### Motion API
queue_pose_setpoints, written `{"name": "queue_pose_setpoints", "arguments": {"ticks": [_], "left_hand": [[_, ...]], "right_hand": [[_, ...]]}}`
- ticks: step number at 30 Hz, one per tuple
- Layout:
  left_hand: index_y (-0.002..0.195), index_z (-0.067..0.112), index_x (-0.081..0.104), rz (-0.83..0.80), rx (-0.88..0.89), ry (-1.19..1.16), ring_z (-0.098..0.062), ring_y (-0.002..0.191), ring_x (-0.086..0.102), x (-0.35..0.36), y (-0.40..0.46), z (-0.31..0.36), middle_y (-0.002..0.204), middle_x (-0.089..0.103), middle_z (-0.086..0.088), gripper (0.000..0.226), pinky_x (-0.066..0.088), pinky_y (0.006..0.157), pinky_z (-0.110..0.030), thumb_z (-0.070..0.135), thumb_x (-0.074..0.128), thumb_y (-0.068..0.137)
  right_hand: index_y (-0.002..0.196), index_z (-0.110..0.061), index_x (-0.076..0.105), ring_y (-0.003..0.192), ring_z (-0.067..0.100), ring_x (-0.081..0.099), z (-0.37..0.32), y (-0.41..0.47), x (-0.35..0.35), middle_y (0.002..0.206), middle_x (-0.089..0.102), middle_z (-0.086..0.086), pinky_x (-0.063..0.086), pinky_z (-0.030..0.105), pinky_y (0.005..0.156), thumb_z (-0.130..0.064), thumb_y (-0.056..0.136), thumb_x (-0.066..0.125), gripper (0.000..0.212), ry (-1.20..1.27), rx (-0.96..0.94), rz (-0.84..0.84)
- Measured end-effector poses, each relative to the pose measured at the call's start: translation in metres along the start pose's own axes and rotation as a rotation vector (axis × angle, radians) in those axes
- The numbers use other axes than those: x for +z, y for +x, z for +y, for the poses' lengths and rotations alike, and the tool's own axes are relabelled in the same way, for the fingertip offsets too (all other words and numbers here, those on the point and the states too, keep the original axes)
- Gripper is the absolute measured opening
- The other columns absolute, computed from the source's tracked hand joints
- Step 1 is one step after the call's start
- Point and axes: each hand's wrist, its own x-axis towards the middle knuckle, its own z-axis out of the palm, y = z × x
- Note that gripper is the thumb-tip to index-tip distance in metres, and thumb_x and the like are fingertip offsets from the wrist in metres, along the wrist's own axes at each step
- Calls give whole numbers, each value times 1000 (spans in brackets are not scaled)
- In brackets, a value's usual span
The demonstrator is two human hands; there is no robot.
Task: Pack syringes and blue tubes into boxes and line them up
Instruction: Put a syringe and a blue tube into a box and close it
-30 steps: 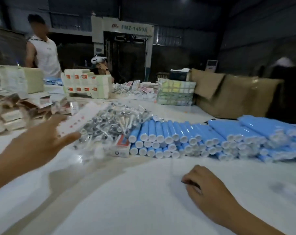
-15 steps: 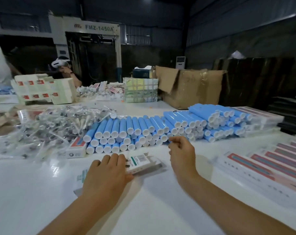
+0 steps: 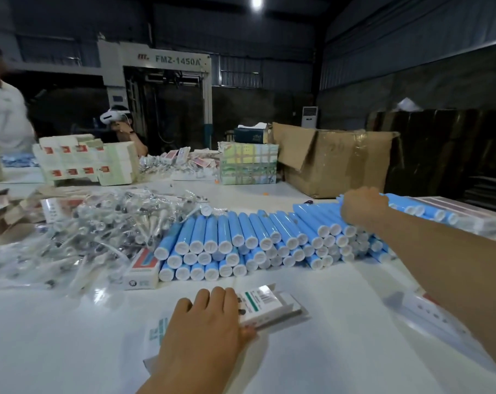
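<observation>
Two hands work over a white surface (image 3: 340,322). Left hand (image 3: 204,328) lies palm down on a flat white box (image 3: 266,304) with green print and a barcode, fingers fairly straight and close together on its top, thumb against its near edge; the box lies flat on the surface, its far end sticking out past the fingertips. Right hand (image 3: 362,207) reaches well ahead and to the right of the left one, resting on top of the stacked blue tubes (image 3: 241,240); its fingers curl down into the pile, though whether they grip a tube cannot be told. White tube caps face the person, and the pile runs leftward from that hand. Beyond the left hand and off to its left sits a heap of syringes in clear wrappers (image 3: 99,228), with a small red and white carton (image 3: 143,270) between the heap and the tubes. Behind the right hand stands a brown cardboard carton (image 3: 340,163).
</observation>
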Motion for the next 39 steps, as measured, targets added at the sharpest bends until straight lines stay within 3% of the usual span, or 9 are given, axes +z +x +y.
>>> {"name": "queue_pose_setpoints", "arguments": {"ticks": [5,7,12,15,19,23,30,35,39], "left_hand": [[132,24,27,-1,-10,1,-15,111,39,5,3,-2,126,41,6,69,30,86,-34,75,19,86],[132,25,27,-9,-19,-5,-15,110,39,4,3,-1,126,41,7,68,31,87,-34,75,19,86],[131,24,28,27,-11,-2,-15,108,39,-2,-1,0,124,42,8,66,30,86,-33,72,16,88],[133,25,27,45,-15,-5,-13,108,40,-5,-2,0,125,42,9,67,31,89,-31,72,12,88],[135,25,26,87,-33,-24,-14,111,41,-10,-4,2,128,41,8,66,33,90,-30,69,10,89],[134,26,25,116,-46,-71,-13,109,41,-12,-5,6,127,42,9,61,31,86,-28,67,15,91],[130,25,29,162,-23,-80,-13,105,42,-15,-13,12,124,45,8,59,31,83,-28,66,15,90],[131,20,32,170,-36,-82,-17,106,42,-17,-16,14,124,46,3,60,30,83,-31,64,20,92],[132,16,33,142,-5,-99,-20,107,42,-17,-16,15,125,47,-2,61,32,87,-35,63,27,94]], "right_hand": [[84,-11,62,83,24,56,1,20,-3,97,63,6,43,32,69,-17,84,60,7,11,-4,-89],[73,-13,55,78,23,53,3,24,-5,87,58,4,42,32,66,-20,86,60,16,27,-2,-80],[76,-10,54,64,17,50,2,17,-14,78,55,5,37,25,51,-18,84,58,12,131,-16,-112],[84,-6,55,63,21,50,2,3,-28,84,61,8,35,27,51,-19,84,59,13,270,-55,71],[143,-20,23,63,22,55,0,-43,-46,85,57,8,41,29,52,-15,85,59,68,819,-172,250],[143,-50,-10,46,26,63,2,-120,-32,90,62,16,50,29,41,-5,84,66,106,1506,-208,138],[129,-43,27,43,22,60,-17,-190,19,62,69,8,51,30,43,-2,86,65,71,1991,43,-35],[92,-19,66,37,6,36,-24,-203,31,67,60,6,28,18,34,-15,91,59,8,1778,92,-52],[79,-20,72,39,5,31,-29,-210,31,70,53,0,25,16,34,-26,95,52,27,1706,47,-38]]}}
